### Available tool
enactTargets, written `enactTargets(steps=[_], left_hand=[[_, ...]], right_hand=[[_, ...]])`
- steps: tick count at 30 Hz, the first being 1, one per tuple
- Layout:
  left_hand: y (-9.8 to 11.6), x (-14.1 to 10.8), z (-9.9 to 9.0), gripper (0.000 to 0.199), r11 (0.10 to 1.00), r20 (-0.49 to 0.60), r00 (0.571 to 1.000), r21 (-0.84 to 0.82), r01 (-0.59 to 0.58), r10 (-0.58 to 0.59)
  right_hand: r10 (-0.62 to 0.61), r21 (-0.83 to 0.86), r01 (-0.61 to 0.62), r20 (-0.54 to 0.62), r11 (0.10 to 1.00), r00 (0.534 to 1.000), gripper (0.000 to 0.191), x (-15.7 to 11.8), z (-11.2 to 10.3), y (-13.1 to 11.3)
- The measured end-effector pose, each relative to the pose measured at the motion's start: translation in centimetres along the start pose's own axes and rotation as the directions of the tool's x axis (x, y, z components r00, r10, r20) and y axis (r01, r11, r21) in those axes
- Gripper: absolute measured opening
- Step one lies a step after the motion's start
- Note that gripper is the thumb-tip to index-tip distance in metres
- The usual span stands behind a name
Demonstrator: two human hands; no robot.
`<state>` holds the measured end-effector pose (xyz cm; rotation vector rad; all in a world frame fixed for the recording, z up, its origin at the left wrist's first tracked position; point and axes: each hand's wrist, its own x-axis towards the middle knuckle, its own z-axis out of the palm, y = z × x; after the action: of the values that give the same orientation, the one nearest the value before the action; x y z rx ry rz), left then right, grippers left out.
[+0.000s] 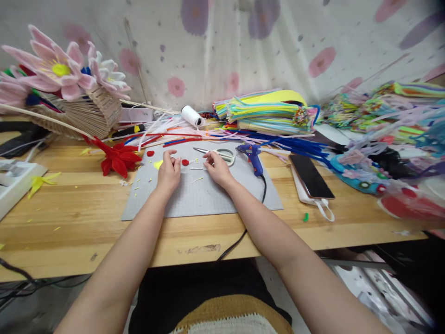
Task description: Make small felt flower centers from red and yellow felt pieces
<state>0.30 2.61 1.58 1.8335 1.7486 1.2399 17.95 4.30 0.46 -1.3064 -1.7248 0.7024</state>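
Red scrap lies between your half-curled left hand and right hand, grip contents unclear; slipping could knock the scissors.

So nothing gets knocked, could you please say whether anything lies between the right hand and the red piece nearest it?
Yes: small white and yellow bits show between the right hand and the red piece; the scissors lie behind that gap.

Bright and evenly lit at centre, with faint, diffuse shadows. Soft in fine detail between bare left hand and bare right hand. Smeared at right across lilac fuzzy stems. Stretched toward lower corners by wide-angle distortion. Darkened at right-hand corners.
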Motion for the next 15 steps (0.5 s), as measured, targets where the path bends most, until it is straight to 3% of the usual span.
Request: enactTargets(steps=[3,6,10,15], left_hand=[[-0.1,-0.2,-0.1,0.042,0.998,-0.008,0.998,0.018,-0.063,0.063],[-0.1,-0.3,0.2,0.061,0.979,0.075,0.981,0.076,-0.187,0.181],[0.2,-0.1,0.7,0.057,0.954,0.210,0.955,0.171,-0.245,0.208],[0.3,0.4,1.1,0.056,0.933,0.265,0.944,0.243,-0.265,0.198]], right_hand=[[-0.006,-0.017,0.007,0.026,1.000,1.000,0.022,0.0,0.3,0.2],[-0.016,-0.059,0.019,0.050,0.998,0.999,0.025,-0.1,0.5,0.1],[-0.050,-0.124,0.060,0.084,0.991,0.995,0.030,-0.4,0.6,-0.2],[-0.035,-0.142,0.050,0.105,0.989,0.994,0.032,-0.4,0.8,-0.4]])
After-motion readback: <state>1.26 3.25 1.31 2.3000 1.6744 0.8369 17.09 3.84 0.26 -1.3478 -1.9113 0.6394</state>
